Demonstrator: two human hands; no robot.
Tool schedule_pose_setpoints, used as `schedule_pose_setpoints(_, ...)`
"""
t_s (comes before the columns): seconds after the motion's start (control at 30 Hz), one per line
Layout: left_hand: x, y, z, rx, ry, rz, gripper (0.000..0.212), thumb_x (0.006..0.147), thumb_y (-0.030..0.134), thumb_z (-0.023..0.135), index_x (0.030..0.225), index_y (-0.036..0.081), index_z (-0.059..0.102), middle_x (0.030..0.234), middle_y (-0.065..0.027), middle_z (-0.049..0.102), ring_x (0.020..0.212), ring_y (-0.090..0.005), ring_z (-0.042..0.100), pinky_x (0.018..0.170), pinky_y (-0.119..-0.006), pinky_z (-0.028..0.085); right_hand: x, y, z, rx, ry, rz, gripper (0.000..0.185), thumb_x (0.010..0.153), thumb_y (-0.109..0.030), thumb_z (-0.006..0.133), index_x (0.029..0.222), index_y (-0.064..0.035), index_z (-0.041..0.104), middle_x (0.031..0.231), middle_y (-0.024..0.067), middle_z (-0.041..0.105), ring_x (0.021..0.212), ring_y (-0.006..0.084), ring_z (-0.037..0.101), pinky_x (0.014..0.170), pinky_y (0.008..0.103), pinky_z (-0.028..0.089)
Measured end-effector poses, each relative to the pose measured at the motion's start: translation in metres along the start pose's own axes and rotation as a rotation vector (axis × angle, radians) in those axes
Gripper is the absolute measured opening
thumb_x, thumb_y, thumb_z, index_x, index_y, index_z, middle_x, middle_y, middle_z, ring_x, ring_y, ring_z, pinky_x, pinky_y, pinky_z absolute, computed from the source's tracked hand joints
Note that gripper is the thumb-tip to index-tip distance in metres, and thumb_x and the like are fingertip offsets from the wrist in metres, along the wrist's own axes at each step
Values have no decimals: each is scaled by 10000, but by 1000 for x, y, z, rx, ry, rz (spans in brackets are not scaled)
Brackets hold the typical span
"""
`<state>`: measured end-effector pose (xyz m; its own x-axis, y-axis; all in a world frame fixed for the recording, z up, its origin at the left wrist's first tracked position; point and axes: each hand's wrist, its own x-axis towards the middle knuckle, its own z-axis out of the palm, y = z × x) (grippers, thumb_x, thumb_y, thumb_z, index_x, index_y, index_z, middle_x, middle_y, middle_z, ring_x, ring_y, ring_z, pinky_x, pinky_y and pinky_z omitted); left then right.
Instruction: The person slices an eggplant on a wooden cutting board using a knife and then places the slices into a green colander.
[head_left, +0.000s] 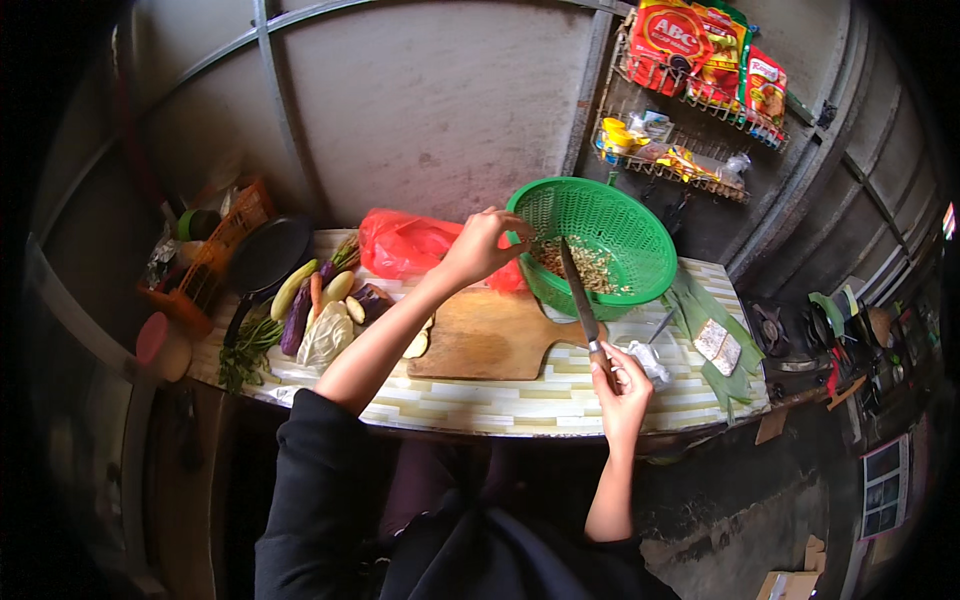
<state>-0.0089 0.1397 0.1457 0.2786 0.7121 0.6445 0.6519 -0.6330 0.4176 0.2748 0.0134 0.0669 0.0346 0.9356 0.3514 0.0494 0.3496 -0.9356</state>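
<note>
My right hand (624, 390) grips the wooden handle of a kitchen knife (579, 292). The knife's long dark blade points away from me, across the near rim of a green plastic colander (641, 225). Small chopped pale and brown pieces (589, 266) lie in the bottom of the colander. At its left rim is my left hand (489, 241), fingers bent; whether they pinch anything is too small to tell. Below that hand lies a wooden cutting board (487, 334) with a handle on its right. Pale cut slices (416, 345) sit by the board's left edge.
Left are a red plastic bag (397, 244), eggplants (297, 319), a carrot (316, 289), cabbage (326, 334), leafy greens (251, 349) and a black frying pan (270, 251). A tempeh block (718, 346) rests on banana leaf at right. Wire racks (675, 154) hang behind.
</note>
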Motion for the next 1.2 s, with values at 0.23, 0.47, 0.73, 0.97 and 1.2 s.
schedule_pose_setpoints(0.23,-108,-7,-63,29,-125,-317,168,855,127,751,977,12,753,903,-133,752,845,-234,728,776,-344,556,-40,35,30,1,-220,147,313,897,17,702,1207,1,663,842,-6,576,557,33,531,428,191,364)
schedule_pose_setpoints(0.47,-190,-35,-72,125,-141,-484,268,826,160,763,1026,-16,728,1006,-220,719,969,-351,690,850,-401,537,-60,25,45,8,-334,284,289,899,23,699,1186,24,669,871,11,612,629,33,565,499,202,415)
schedule_pose_setpoints(0.73,-222,-30,-83,-8,-134,-620,357,640,48,841,963,-15,702,903,-144,734,862,-260,707,792,-360,546,-74,36,35,-35,-303,251,297,912,-14,694,1203,29,656,831,30,630,550,50,547,412,195,371)
schedule_pose_setpoints(0.97,-224,-14,-77,55,35,-662,220,716,46,773,911,-35,711,863,-158,731,826,-281,712,759,-358,548,-84,30,28,-45,-279,321,299,893,-20,722,1186,11,677,838,10,628,585,27,533,473,207,411)
schedule_pose_setpoints(1.2,-223,-23,-45,448,268,-416,300,753,-21,669,1051,-3,697,1025,-173,680,1045,-372,589,918,-434,493,-89,29,27,-51,-274,312,301,891,-19,721,1187,17,673,849,22,632,564,38,539,446,201,394)
